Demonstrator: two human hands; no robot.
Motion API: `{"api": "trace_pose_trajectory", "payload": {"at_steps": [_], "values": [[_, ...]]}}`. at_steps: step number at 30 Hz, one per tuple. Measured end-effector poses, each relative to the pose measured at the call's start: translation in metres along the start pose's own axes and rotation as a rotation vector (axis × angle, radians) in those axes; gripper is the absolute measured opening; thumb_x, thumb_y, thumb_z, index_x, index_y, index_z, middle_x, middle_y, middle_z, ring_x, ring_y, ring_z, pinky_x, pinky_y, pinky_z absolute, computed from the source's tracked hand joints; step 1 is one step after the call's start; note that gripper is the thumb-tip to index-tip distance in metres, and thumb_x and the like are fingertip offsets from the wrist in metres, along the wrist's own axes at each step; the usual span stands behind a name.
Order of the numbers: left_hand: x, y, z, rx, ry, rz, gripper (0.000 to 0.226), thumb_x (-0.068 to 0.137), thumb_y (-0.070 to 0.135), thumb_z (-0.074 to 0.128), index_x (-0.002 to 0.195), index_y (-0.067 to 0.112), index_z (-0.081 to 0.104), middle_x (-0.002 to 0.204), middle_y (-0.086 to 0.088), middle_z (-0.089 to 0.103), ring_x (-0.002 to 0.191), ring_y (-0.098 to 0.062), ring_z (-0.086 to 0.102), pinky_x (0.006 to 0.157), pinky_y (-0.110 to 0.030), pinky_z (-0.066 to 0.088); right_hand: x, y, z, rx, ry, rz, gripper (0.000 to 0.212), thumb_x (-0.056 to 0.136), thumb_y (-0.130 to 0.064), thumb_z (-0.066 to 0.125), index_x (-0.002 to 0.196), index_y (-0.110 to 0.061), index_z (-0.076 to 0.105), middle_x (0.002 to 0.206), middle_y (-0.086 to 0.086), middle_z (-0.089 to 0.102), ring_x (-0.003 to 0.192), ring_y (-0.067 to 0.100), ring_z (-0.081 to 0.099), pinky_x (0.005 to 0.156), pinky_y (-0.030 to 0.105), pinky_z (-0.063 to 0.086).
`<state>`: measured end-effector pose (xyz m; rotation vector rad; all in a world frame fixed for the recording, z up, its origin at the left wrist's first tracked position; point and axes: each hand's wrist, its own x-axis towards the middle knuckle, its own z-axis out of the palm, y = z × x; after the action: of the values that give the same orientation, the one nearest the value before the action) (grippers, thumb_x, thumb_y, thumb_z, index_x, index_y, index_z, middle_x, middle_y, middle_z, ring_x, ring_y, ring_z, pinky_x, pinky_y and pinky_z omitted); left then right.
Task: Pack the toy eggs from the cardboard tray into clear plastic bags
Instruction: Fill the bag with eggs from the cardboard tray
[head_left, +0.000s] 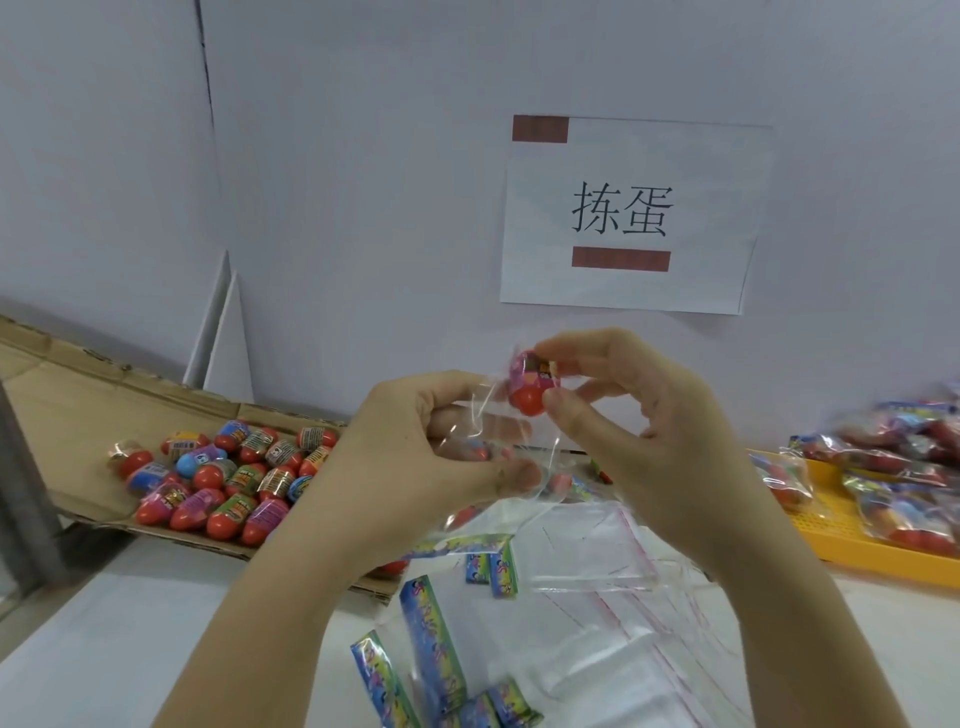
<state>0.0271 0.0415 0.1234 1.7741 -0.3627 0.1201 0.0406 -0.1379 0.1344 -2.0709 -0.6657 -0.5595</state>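
My right hand (631, 410) pinches a toy egg (531, 385) with a pink wrapper and red base between thumb and fingers, right at the mouth of a clear plastic bag (485, 431). My left hand (421, 452) grips that bag by its upper part, thumb in front. Something red and blue shows through the bag lower down. On the left lies the cardboard tray (72, 395) with several loose toy eggs (223, 478), red-based with colourful wrappers.
A stack of clear bags (613, 587) with red-lined edges lies on the white table below my hands, with colourful paper header cards (431, 654) beside it. A yellow tray (852, 545) at right holds packed bags. A white wall with a paper sign (631, 215) stands close behind.
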Motion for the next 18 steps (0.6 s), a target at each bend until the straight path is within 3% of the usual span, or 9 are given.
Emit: {"api": "trace_pose_trajectory", "payload": {"at_steps": [3, 6, 8, 10, 12, 16, 18], "values": [[0.0006, -0.0006, 0.0004, -0.024, -0.004, -0.001, 0.050, 0.055, 0.023, 0.086, 0.102, 0.030, 0.071, 0.083, 0.006, 0.077, 0.069, -0.010, 0.074, 0.056, -0.013, 0.052, -0.0011, -0.0017, 0.0023, 0.035, 0.047, 0.000, 0.029, 0.080, -0.038, 0.064, 0.105, -0.049, 0.055, 0.098, -0.028, 0.063, 0.094, 0.001, 0.059, 0.085, 0.035, 0.042], [0.0018, -0.0018, 0.0015, -0.024, 0.003, 0.000, 0.061, 0.049, 0.031, 0.086, 0.107, 0.032, 0.068, 0.087, 0.007, 0.077, 0.080, -0.014, 0.075, 0.071, -0.025, 0.060, -0.0003, -0.0034, 0.0051, 0.002, 0.191, -0.048, 0.043, 0.079, -0.031, 0.066, 0.114, -0.050, 0.049, 0.097, -0.022, 0.063, 0.093, 0.000, 0.059, 0.096, 0.035, 0.040], [0.0027, -0.0022, 0.0018, -0.033, 0.016, 0.004, 0.067, 0.045, 0.033, 0.086, 0.109, 0.032, 0.066, 0.088, 0.008, 0.077, 0.081, -0.014, 0.075, 0.072, -0.026, 0.060, 0.0006, -0.0031, 0.0042, -0.008, 0.276, -0.080, 0.043, 0.080, -0.023, 0.069, 0.112, -0.046, 0.052, 0.104, -0.014, 0.065, 0.092, -0.001, 0.060, 0.096, 0.022, 0.040], [0.0026, -0.0016, 0.0020, -0.040, 0.012, 0.016, 0.069, 0.043, 0.033, 0.087, 0.109, 0.033, 0.065, 0.088, 0.007, 0.077, 0.080, -0.014, 0.075, 0.069, -0.022, 0.059, 0.0011, -0.0026, 0.0018, -0.003, 0.312, -0.092, 0.045, 0.081, -0.014, 0.072, 0.108, -0.044, 0.053, 0.106, -0.008, 0.066, 0.093, -0.001, 0.060, 0.084, 0.004, 0.036], [0.0019, -0.0011, 0.0023, -0.034, 0.003, 0.032, 0.071, 0.044, 0.031, 0.088, 0.111, 0.034, 0.064, 0.089, 0.006, 0.077, 0.079, -0.015, 0.075, 0.070, -0.019, 0.058, 0.0007, -0.0029, -0.0003, 0.001, 0.317, -0.101, 0.049, 0.080, -0.008, 0.074, 0.105, -0.043, 0.053, 0.105, -0.007, 0.066, 0.093, -0.002, 0.059, 0.080, 0.000, 0.035], [-0.0001, 0.0005, 0.0042, -0.021, -0.031, 0.061, 0.073, 0.046, 0.027, 0.087, 0.114, 0.035, 0.063, 0.092, 0.002, 0.077, 0.080, -0.019, 0.075, 0.075, -0.023, 0.059, -0.0010, -0.0046, -0.0015, 0.027, 0.284, -0.113, 0.049, 0.077, -0.005, 0.076, 0.101, -0.042, 0.056, 0.104, -0.008, 0.066, 0.095, 0.000, 0.059, 0.081, 0.004, 0.036], [-0.0009, 0.0016, 0.0049, -0.008, -0.035, 0.078, 0.072, 0.048, 0.026, 0.087, 0.116, 0.035, 0.063, 0.093, 0.002, 0.076, 0.081, -0.019, 0.075, 0.077, -0.027, 0.060, -0.0024, -0.0066, -0.0013, 0.013, 0.249, -0.111, 0.046, 0.075, -0.011, 0.078, 0.099, -0.043, 0.057, 0.102, -0.017, 0.066, 0.097, 0.000, 0.059, 0.092, 0.015, 0.038]]}}
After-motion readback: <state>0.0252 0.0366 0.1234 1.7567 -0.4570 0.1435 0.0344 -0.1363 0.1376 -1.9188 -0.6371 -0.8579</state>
